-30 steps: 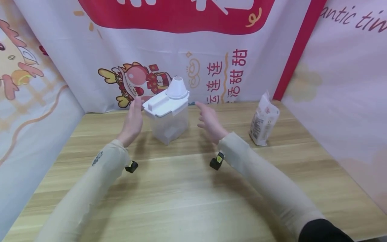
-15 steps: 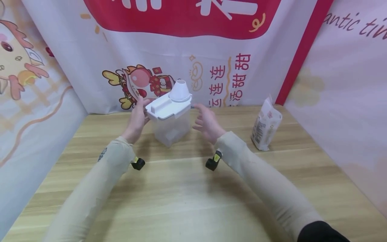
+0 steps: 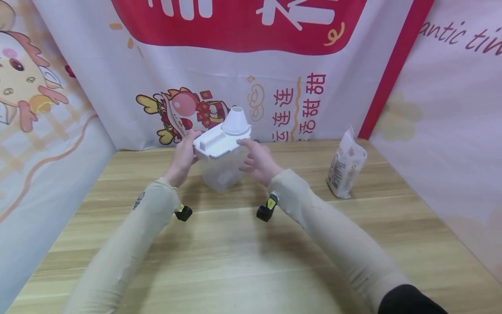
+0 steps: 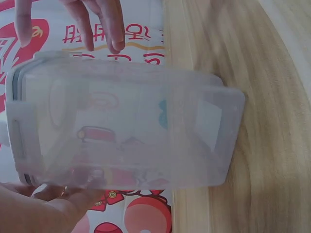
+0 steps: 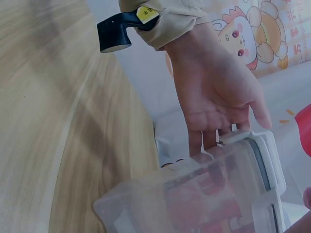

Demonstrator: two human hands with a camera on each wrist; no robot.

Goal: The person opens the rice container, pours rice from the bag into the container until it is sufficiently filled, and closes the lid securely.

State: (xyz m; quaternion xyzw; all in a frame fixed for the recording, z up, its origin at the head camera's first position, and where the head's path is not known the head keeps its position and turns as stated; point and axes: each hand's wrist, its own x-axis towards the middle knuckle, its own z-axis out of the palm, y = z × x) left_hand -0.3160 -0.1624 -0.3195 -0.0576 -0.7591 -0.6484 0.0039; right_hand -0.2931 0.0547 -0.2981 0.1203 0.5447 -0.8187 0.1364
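The left hand (image 3: 181, 158) is curled round the box (image 3: 220, 172) near its lid (image 3: 224, 146); the right hand (image 3: 259, 162), fingers loosely bent, holds nothing; the box is between them, near the back of the table (image 3: 235, 257).

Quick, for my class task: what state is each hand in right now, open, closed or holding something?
Left hand: holding the container at its lid.
Right hand: open, close to the container; whether it touches cannot be told.
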